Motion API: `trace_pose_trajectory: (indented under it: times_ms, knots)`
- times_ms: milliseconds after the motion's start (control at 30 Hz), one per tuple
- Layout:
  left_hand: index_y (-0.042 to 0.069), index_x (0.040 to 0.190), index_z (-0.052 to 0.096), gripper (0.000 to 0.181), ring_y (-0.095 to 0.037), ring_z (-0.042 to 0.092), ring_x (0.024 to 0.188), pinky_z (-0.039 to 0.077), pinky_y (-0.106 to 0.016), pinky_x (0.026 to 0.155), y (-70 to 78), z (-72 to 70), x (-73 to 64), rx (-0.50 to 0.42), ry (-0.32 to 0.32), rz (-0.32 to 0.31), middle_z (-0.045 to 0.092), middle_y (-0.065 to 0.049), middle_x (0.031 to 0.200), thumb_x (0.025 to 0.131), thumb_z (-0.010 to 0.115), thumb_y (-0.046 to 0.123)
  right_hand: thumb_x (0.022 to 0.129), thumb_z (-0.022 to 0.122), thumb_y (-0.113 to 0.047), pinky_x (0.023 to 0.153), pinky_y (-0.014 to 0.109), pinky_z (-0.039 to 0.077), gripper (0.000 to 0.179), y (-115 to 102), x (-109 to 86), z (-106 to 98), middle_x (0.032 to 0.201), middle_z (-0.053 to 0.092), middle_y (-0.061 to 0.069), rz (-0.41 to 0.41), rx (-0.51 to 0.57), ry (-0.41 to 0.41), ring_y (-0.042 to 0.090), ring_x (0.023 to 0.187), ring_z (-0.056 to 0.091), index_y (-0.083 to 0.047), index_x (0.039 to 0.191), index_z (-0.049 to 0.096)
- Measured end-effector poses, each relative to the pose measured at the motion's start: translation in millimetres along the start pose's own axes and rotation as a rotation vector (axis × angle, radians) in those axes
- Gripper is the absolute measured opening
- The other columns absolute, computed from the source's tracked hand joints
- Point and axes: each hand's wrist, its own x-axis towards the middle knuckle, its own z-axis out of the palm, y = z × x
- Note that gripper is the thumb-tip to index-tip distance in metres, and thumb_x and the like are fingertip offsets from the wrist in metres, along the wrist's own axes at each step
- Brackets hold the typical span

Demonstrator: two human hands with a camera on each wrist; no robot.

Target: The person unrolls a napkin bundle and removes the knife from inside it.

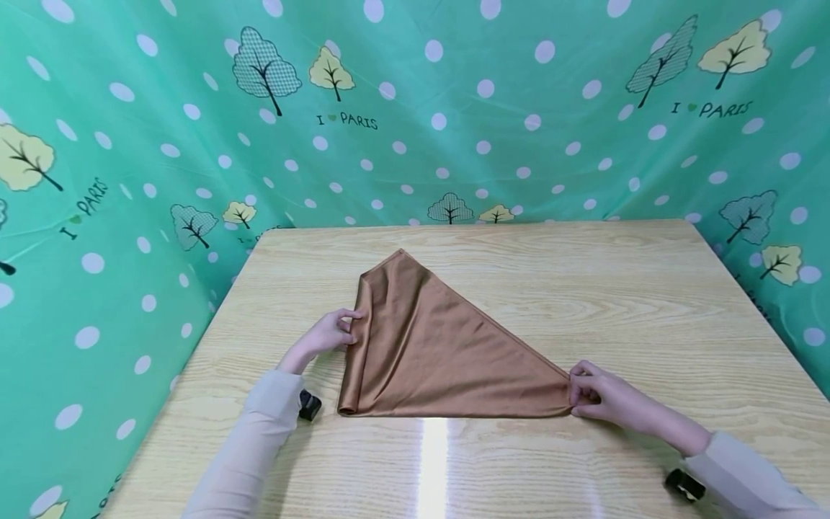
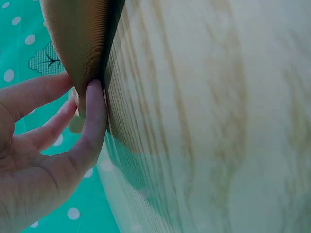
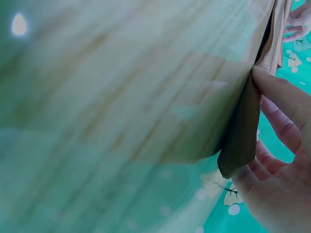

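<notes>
A brown satiny cloth (image 1: 441,346) lies on the table, folded into a rough triangle with its peak at the back. Its left side is turned over into a narrow rolled band (image 1: 358,360). My left hand (image 1: 331,332) pinches that band partway along its outer edge; the left wrist view shows the cloth (image 2: 80,39) between thumb and fingertips. At the far right point of the cloth, my right hand (image 1: 606,398) pinches the corner. Seen from the right wrist, the thumb presses one side of the cloth (image 3: 245,126), with fingers behind it and a corner flap hanging past them.
The table (image 1: 551,267) has a pale wood-grain top, with a bright light reflection in front of the cloth. A green curtain (image 1: 454,144) with white dots and trees stands behind and at both sides. A small black device sits at each wrist.
</notes>
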Motion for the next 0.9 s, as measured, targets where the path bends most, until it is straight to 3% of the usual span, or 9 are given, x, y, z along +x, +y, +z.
trace_pose_trajectory:
  times_ms: [167,333,467,700,900]
  knots:
    - [-0.016,0.119,0.039,0.048,-0.015,0.053,0.061,0.050,-0.038,0.060,-11.7,-0.8,6.7,0.037,0.012,-0.006,0.052,-0.021,0.079,0.073,0.050,-0.016,0.072,0.070,-0.007,0.055,0.020,0.039,0.020,0,-0.1,0,0.091,0.045,0.002,0.011,0.003,-0.007,0.003,0.069,0.043,-0.019,0.074,0.054]
    - [-0.014,0.117,0.043,0.046,-0.013,0.052,0.055,0.047,-0.031,0.054,-19.1,-1.6,9.8,0.093,0.034,0.027,0.055,-0.020,0.077,0.073,0.055,-0.012,0.073,0.070,-0.009,0.054,0.020,0.038,0.019,0,0.0,0,0.092,0.045,0.002,0.034,0.007,-0.019,0.004,0.069,0.042,-0.020,0.074,0.054]
    - [-0.011,0.115,0.048,0.042,-0.014,0.052,0.057,0.044,-0.027,0.054,-17.3,-3.9,8.7,0.166,0.070,0.030,0.057,-0.020,0.081,0.075,0.059,-0.006,0.073,0.070,-0.010,0.054,0.020,0.038,0.018,0,0.0,0,0.092,0.045,0.002,0.036,0.009,-0.017,0.004,0.069,0.042,-0.019,0.074,0.055]
    - [-0.004,0.116,0.052,0.040,-0.034,0.056,0.087,0.047,-0.034,0.067,-9.6,-5.7,4.2,0.309,0.154,0.061,0.053,-0.026,0.101,0.079,0.061,0.007,0.073,0.070,-0.010,0.054,0.019,0.038,0.017,0,-0.5,0,0.092,0.045,0.002,0.029,0.005,-0.006,0.003,0.069,0.043,-0.018,0.074,0.055]
    - [-0.004,0.115,0.052,0.040,-0.029,0.056,0.080,0.047,-0.034,0.064,-6.3,-2.2,3.3,0.333,0.155,0.130,0.054,-0.024,0.101,0.079,0.062,0.010,0.072,0.071,-0.009,0.055,0.019,0.039,0.019,0,-0.1,0,0.091,0.045,0.001,0.032,0.001,-0.005,0.003,0.069,0.043,-0.019,0.073,0.055]
